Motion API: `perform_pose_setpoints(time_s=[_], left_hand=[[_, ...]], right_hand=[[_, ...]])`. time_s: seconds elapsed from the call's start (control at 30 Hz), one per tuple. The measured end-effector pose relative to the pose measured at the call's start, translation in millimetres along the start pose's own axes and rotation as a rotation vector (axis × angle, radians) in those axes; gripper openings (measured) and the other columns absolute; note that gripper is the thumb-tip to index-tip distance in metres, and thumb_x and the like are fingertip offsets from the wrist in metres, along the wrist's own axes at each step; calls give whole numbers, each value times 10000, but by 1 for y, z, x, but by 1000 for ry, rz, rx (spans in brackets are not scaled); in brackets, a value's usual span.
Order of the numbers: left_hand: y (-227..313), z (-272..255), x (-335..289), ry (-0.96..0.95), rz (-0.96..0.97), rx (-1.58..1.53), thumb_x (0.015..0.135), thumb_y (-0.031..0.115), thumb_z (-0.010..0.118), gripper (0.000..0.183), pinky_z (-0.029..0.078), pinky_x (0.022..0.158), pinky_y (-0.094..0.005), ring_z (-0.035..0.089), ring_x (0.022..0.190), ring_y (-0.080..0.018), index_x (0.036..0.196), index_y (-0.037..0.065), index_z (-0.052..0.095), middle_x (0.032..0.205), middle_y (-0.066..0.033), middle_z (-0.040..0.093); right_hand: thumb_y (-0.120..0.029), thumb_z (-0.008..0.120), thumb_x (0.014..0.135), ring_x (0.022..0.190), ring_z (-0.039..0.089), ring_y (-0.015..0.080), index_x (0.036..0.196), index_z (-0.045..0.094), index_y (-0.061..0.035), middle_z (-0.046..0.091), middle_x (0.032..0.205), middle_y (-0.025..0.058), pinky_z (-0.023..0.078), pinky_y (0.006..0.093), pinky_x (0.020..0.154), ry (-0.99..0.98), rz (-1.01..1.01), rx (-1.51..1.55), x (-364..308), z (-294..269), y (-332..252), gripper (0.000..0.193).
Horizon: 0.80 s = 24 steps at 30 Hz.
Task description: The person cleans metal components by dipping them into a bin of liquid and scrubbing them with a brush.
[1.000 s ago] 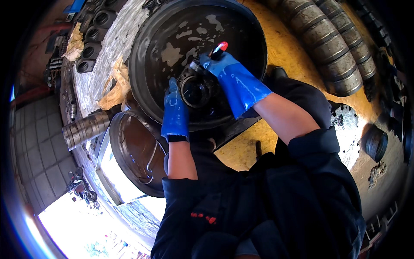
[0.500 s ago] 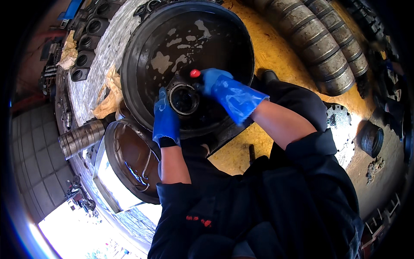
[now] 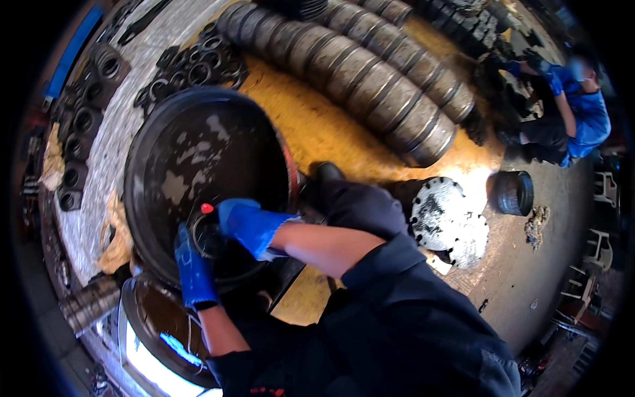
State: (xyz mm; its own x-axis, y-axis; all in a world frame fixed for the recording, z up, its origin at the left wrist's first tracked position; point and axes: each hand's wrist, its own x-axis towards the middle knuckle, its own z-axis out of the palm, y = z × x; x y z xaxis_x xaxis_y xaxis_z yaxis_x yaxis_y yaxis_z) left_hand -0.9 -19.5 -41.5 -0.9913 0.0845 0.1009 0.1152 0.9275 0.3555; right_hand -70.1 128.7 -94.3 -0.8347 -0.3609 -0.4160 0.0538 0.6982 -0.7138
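A wide dark round basin point(image 3: 137, 169) holds murky liquid with pale foam patches. A dark ring-shaped metal part point(image 3: 196, 231) is inside it, near the close rim. My left hand point(image 3: 193, 264), in a blue rubber glove, grips the part's left side, its fingertips at the ring's edge. On the other side my right hand point(image 3: 246, 221), also blue-gloved, is closed around a tool with a red end point(image 3: 207, 208); the glove hides most of the tool, so its kind does not show. The ring's lower side lies in shadow.
Ribbed metal cylinders point(image 3: 357, 79) lie beyond the basin on the yellow floor. Dark rings point(image 3: 198, 73) are heaped at its far side. A second basin point(image 3: 155, 317) of brown liquid stands at lower left. Toothed discs point(image 3: 440, 215) lie to the right; a person in blue point(image 3: 585, 119) sits far right.
The view has swung right, so the basin and both hands appear farther left, and a co-worker shows at the far right. Both hands stay at the ring part, the red-ended tool still held.
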Motion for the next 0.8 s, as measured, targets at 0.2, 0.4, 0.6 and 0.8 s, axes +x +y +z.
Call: perform_pose_setpoints(time_s=[0.2,0.4,0.6,0.8], left_hand=[[2,26,9,58,6,-97,873,193,672,520,467,983,-391,588,1133,-336,1323,-17,516,1251,-207,602],[-5,13,12,59,-90,-118,920,197,622,443,479,967,-363,604,1114,-289,1299,-17,542,1244,-189,611],[-21,33,21,95,-455,-688,941,216,605,399,488,948,-355,619,1087,-268,1265,-16,574,1209,-178,632],[-40,44,13,136,-532,-901,962,235,588,367,497,930,-347,635,1060,-248,1230,-14,606,1174,-166,653]], right_hand=[[-209,643,797,799,707,339,835,752,-116,713,813,154,541,449,651,97,96,3,18,-12,29,148],[-269,665,778,761,687,298,880,718,-90,682,801,151,527,452,674,216,81,-131,9,-22,38,213],[-358,707,843,812,707,264,1072,696,-28,722,905,158,544,372,741,-20,327,449,17,-59,27,402],[-418,704,822,834,696,252,1061,716,-43,727,936,149,520,343,776,-212,237,1174,3,-6,31,445]])
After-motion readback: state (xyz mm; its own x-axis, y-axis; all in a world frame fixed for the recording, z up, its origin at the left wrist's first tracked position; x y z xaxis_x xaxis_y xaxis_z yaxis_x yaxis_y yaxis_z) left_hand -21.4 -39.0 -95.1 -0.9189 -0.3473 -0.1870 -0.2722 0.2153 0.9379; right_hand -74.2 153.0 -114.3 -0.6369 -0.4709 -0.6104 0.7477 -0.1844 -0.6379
